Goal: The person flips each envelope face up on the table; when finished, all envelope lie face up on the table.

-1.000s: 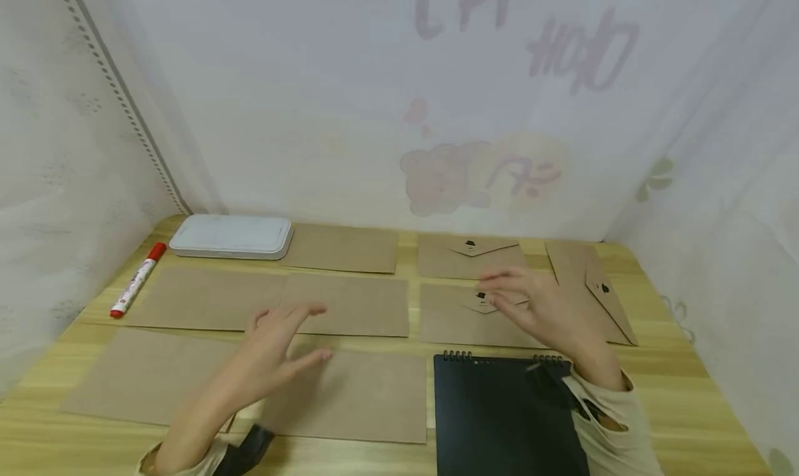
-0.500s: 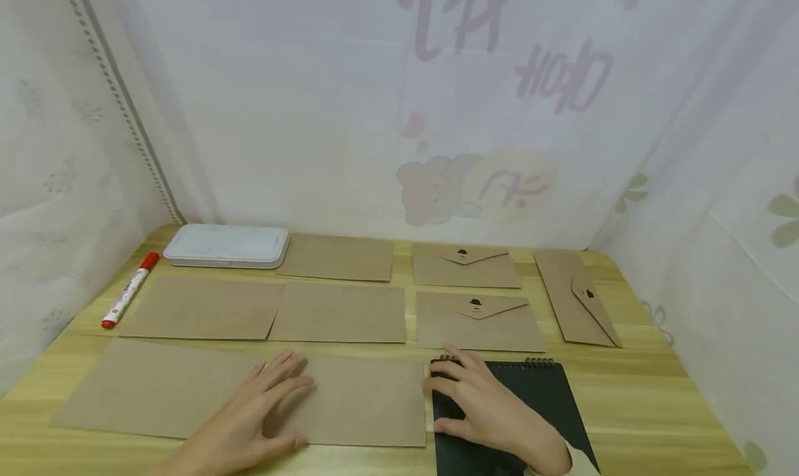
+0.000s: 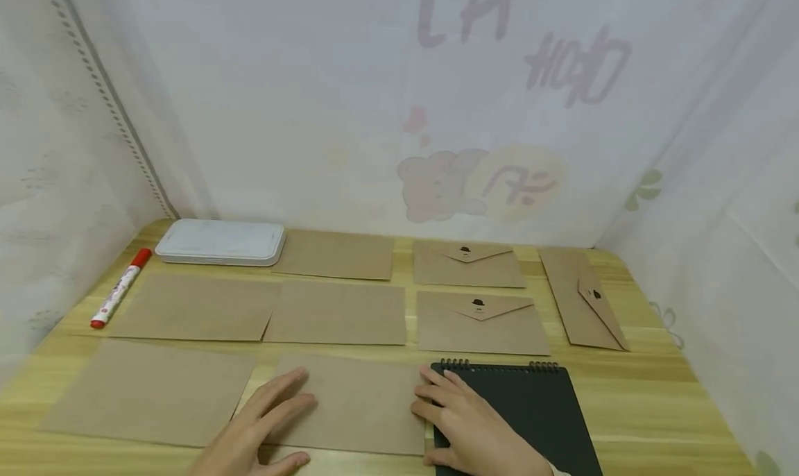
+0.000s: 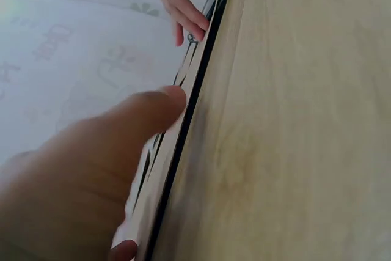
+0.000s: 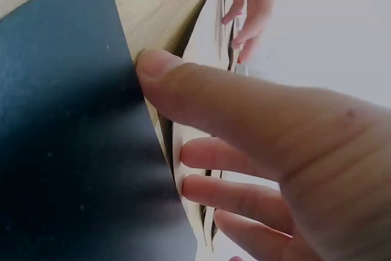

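Observation:
A plain brown envelope (image 3: 356,406) lies flat at the front of the table, between my two hands. My left hand (image 3: 262,424) is at its left end, fingers spread over the corner and thumb near the front edge. At the right end, the fingertips of my right hand (image 3: 471,427) rest on the envelope's edge, while its palm is over a black spiral notebook (image 3: 524,406). In the right wrist view, the right thumb (image 5: 159,65) sits beside the notebook's edge (image 5: 122,41). Neither hand grips anything.
More plain envelopes (image 3: 150,393) lie in rows on the left and middle. Flap envelopes (image 3: 480,330) with a hat print lie on the right, one turned sideways (image 3: 568,302). A white case (image 3: 218,241) and a red-capped marker (image 3: 121,289) are at the back left.
Both hands have come down toward the front of the table. My right hand has moved from above the flap envelope to the plain envelope's right edge. The envelopes stay about where they were.

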Action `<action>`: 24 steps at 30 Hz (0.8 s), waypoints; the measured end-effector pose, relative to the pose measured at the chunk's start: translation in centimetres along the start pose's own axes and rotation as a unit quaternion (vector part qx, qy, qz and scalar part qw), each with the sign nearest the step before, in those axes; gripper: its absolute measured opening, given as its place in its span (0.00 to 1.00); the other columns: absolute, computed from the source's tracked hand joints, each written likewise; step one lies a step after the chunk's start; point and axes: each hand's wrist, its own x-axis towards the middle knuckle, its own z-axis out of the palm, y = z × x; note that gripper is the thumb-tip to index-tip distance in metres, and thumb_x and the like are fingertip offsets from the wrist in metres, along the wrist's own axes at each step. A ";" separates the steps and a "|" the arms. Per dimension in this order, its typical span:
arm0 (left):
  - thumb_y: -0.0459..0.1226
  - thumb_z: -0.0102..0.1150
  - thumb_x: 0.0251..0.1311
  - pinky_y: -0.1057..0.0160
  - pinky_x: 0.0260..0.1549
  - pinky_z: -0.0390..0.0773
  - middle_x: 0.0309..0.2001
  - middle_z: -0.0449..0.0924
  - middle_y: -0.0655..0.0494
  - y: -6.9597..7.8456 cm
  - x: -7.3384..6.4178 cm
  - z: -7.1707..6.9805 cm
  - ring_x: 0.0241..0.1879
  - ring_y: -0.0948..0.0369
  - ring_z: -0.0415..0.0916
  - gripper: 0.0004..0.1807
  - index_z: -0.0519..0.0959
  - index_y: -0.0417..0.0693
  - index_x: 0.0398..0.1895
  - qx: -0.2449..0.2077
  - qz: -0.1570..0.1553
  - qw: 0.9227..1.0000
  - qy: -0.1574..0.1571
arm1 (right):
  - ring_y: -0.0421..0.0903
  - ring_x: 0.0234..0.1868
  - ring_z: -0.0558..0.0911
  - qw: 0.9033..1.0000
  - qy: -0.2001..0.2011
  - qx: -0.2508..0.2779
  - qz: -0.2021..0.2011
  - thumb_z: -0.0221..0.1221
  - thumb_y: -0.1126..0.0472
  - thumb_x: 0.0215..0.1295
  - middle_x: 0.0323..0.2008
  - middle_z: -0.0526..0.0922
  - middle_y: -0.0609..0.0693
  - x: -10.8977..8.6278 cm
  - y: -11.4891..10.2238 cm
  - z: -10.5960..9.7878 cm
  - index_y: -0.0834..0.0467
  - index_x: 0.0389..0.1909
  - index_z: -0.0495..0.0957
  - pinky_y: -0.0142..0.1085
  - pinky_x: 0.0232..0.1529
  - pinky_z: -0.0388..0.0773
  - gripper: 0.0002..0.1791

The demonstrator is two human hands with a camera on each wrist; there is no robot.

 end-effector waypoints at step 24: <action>0.50 0.39 0.71 0.69 0.16 0.73 0.23 0.79 0.59 0.2 1.2 -0.2 0.17 0.64 0.75 0.23 0.74 0.41 0.30 0.149 0.054 0.973 0.170 | 0.27 0.20 0.68 0.975 0.200 0.092 -0.018 0.45 0.57 0.73 0.22 0.73 0.38 0.9 -0.6 0.2 0.58 0.43 0.68 0.18 0.21 0.63 0.09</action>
